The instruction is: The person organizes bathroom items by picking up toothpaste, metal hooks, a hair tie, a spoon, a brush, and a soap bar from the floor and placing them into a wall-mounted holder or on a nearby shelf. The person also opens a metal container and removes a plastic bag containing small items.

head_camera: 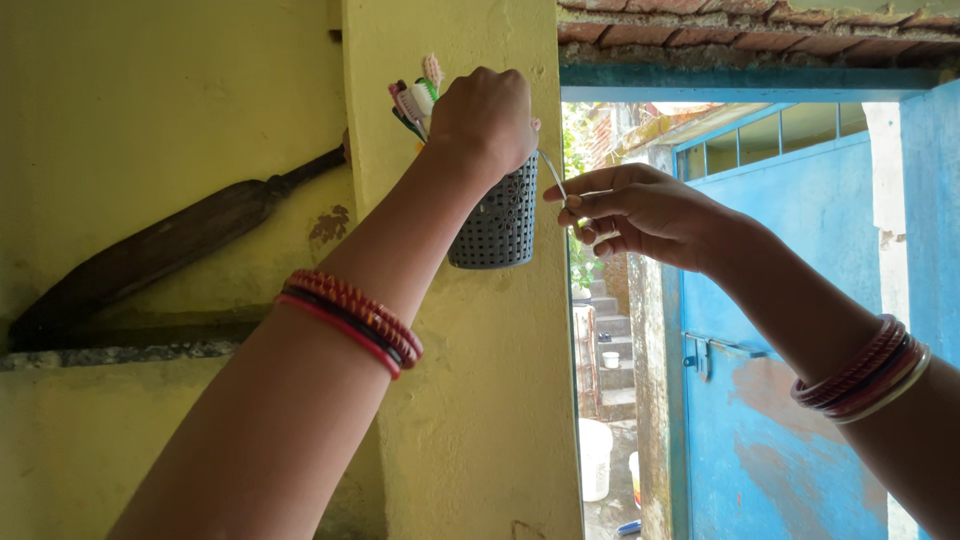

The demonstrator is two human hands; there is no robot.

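A small grey perforated holder [497,222] hangs on the yellow pillar [470,400], with several toothbrushes [414,98] sticking out of its top. My left hand [485,120] is raised and closed over the holder's rim, beside the brushes. To the right, my right hand [635,212] pinches a thin curved metal strip [556,176] between thumb and fingers, close to the holder's right side. Red and dark bangles sit on both wrists.
A dark broom [160,250] leans on a ledge [110,352] in the yellow wall at left. An open doorway at right shows a blue door [790,330], steps and a white bucket [595,455] outside. Bricks run above the blue lintel.
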